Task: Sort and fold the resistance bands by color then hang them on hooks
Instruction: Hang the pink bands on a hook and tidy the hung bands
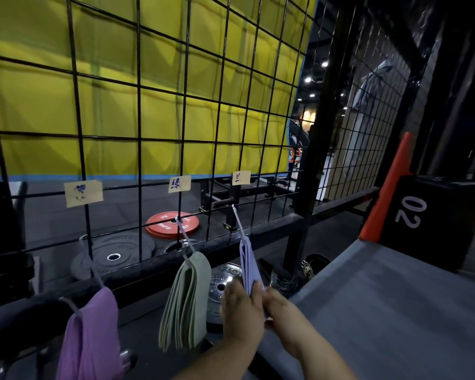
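Three hooks stick out from a black wire grid [139,160], each under a paper label. Folded purple bands [92,338] hang from the left hook [87,259]. Folded green bands [185,303] hang from the middle hook [183,234]. Pale blue-lilac folded bands [248,266] hang from the right hook [237,219]. My left hand [242,314] grips the lower end of the blue bands. My right hand [281,308] pinches the same lower end from the right side, touching my left hand.
Paper labels [84,193], [179,184], [241,178] are taped to the grid. Behind it lie a red weight plate [162,224] and black plates [115,256]. A grey bench surface [395,311] and a black box marked 02 [428,220] stand at the right.
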